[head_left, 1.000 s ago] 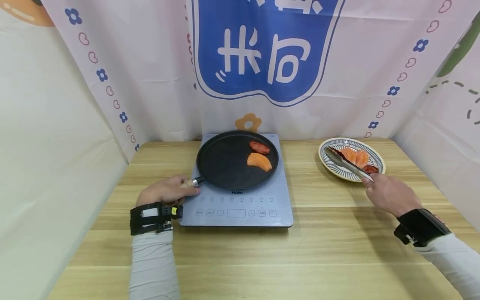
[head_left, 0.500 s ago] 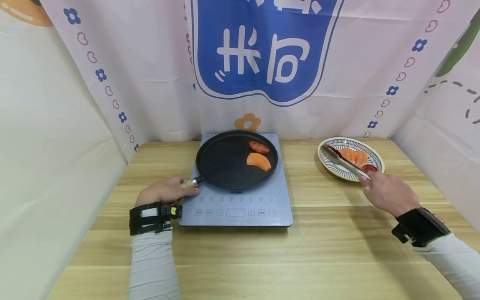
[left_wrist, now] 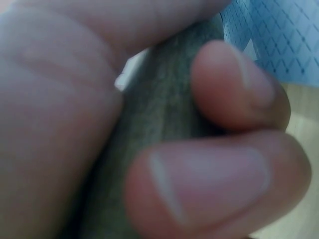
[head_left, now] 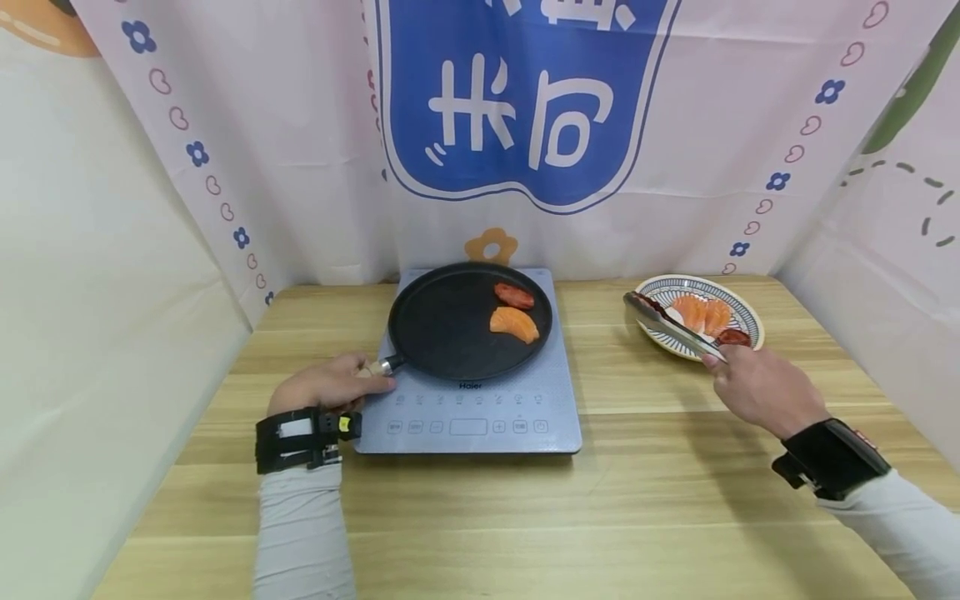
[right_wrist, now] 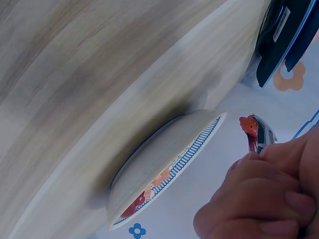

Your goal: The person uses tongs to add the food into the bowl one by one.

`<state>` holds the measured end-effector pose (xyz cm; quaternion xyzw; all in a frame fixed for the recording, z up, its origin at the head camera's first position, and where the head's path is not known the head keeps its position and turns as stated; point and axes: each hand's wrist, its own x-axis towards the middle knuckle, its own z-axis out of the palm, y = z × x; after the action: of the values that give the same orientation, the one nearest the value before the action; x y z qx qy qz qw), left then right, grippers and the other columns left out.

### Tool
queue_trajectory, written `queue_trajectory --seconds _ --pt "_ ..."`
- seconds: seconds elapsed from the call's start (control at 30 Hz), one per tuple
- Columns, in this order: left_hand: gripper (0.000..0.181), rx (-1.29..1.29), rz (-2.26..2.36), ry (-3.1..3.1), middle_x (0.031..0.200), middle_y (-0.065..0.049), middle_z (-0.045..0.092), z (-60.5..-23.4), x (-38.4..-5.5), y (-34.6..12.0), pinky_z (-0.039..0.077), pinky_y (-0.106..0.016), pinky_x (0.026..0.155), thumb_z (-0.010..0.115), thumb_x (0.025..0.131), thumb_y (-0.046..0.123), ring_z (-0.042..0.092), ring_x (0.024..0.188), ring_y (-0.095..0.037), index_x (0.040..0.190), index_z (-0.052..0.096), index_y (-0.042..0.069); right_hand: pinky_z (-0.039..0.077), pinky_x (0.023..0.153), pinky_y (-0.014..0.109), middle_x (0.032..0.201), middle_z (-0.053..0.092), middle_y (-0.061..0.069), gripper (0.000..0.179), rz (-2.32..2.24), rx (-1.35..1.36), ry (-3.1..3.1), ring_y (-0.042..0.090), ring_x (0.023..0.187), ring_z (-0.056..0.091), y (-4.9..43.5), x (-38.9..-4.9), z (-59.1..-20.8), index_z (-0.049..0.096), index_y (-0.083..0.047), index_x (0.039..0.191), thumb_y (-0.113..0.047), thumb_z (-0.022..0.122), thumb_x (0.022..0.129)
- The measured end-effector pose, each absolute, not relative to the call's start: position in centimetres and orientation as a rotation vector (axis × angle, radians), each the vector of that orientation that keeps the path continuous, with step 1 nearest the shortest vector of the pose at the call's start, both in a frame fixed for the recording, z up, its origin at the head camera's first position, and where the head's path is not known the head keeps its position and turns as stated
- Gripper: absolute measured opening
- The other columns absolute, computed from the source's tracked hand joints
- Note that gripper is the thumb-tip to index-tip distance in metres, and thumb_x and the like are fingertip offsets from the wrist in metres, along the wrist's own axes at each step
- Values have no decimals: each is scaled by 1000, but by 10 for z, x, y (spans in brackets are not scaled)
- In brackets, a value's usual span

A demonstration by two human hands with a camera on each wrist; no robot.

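Note:
My left hand (head_left: 318,387) grips the wooden handle (left_wrist: 159,94) of a flat black pan (head_left: 457,333), fingers curled round it. A reddish sausage slice (head_left: 514,295) and an orange salmon slice (head_left: 514,324) lie at the pan's right side. Metal tongs (head_left: 667,323) are held in my right hand (head_left: 767,390), their tips over the left rim of a patterned plate (head_left: 752,321). In the right wrist view a red slice (right_wrist: 248,126) shows between the tong tips, above the plate. Several salmon slices (head_left: 701,313) and a dark red slice (head_left: 733,337) lie on the plate.
Under the pan sits a grey induction cooker (head_left: 465,425) with touch buttons along its front. The wooden table (head_left: 480,517) runs back to a printed cloth (head_left: 315,183), with pale cloth walls at both sides.
The tongs and my right hand have moved a little left, so the tips now reach past the plate's left rim. My left hand stays on the pan handle.

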<state>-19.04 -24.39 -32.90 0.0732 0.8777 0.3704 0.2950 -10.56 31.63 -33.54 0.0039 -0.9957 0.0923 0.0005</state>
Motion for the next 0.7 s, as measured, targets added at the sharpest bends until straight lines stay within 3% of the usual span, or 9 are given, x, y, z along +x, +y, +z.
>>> queue_trajectory --seconds 0.7 --pt "42 224 978 2336 68 4 54 -332 -193 -244 45 -25 56 65 104 39 51 59 -11 125 56 4 49 55 48 77 63 14 49 317 6 -3108 32 70 63 306 -100 -329 69 1 100 -40 44 112"
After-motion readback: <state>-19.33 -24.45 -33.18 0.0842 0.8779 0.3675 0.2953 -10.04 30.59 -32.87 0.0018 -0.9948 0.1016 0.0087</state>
